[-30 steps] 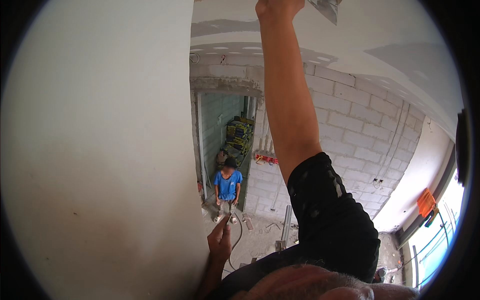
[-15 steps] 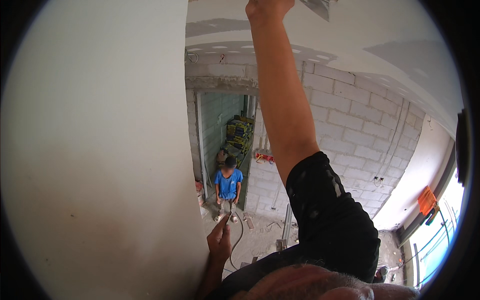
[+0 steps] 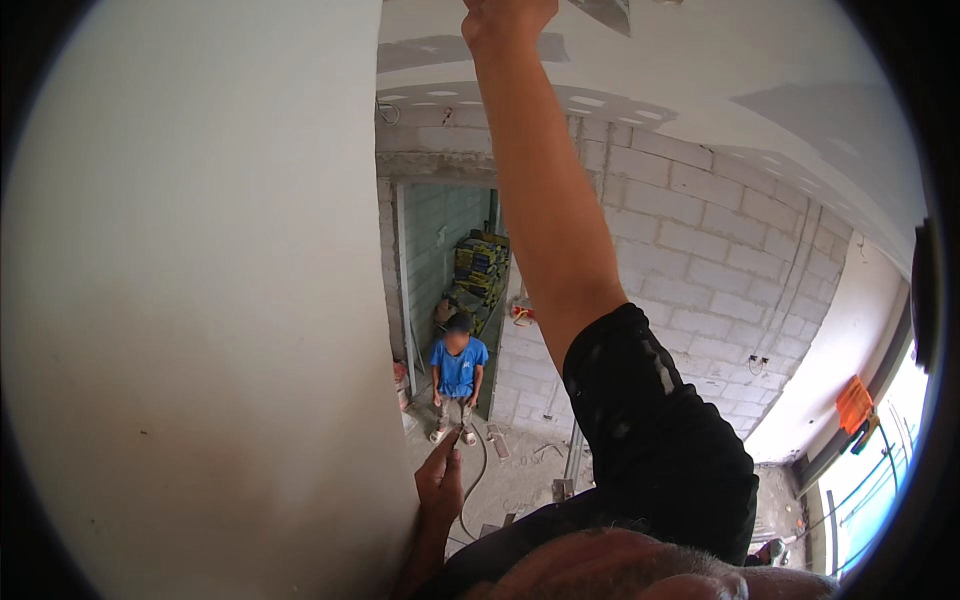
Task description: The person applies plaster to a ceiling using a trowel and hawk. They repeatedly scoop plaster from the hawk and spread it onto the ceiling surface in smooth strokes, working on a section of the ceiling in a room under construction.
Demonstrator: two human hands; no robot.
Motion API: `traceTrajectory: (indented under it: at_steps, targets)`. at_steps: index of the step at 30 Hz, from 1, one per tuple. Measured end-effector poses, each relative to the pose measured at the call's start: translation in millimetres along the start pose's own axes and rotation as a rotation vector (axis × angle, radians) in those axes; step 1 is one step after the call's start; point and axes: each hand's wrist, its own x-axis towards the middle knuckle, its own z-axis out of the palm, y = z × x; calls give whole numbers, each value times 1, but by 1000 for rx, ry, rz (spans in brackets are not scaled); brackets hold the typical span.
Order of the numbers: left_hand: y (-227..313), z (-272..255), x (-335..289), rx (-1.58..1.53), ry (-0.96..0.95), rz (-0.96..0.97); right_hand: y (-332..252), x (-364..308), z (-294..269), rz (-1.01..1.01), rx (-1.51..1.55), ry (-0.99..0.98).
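My right arm, in a black sleeve, reaches up to the ceiling board (image 3: 730, 50). At the top edge my right hand (image 3: 510, 18) is closed, partly cut off by the frame. Beside it shows the grey metal blade of a putty knife (image 3: 605, 12), flat near the ceiling; its handle is out of sight. Low down, close by the smooth white wall (image 3: 200, 300), my left hand (image 3: 438, 485) is closed in a pinch. A thin dark tip pokes up from its fingers, too small to name.
Far below, a person in a blue shirt (image 3: 459, 370) is in front of a doorway with stacked bags (image 3: 480, 265). A hose (image 3: 480, 480) lies on the floor. Block wall (image 3: 680, 230) stands behind; an orange cloth (image 3: 854, 405) hangs by the bright opening at right.
My right hand and the putty knife have shifted left along the ceiling, the forearm tilting with them. The left hand stays nearly where it was.
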Motion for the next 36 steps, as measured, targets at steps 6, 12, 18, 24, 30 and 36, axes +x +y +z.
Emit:
traceTrajectory:
  at_steps: [6,12,18,24,30,36]
  targets:
    - [0,-2,-2,-3,7,-21,17,-10,8,38,21,69]
    - [-1,-3,-3,-8,5,-44,32,-19,12,73,12,50]
    - [-1,-4,-4,-10,14,-54,51,-29,15,158,10,90]
    - [-6,-6,-5,-16,22,-13,75,-42,16,243,-50,49]
    - [-7,-9,-5,-2,23,6,73,-62,19,368,-147,-15]
    - [-10,-14,-7,5,12,17,5,-37,22,83,-98,-69]
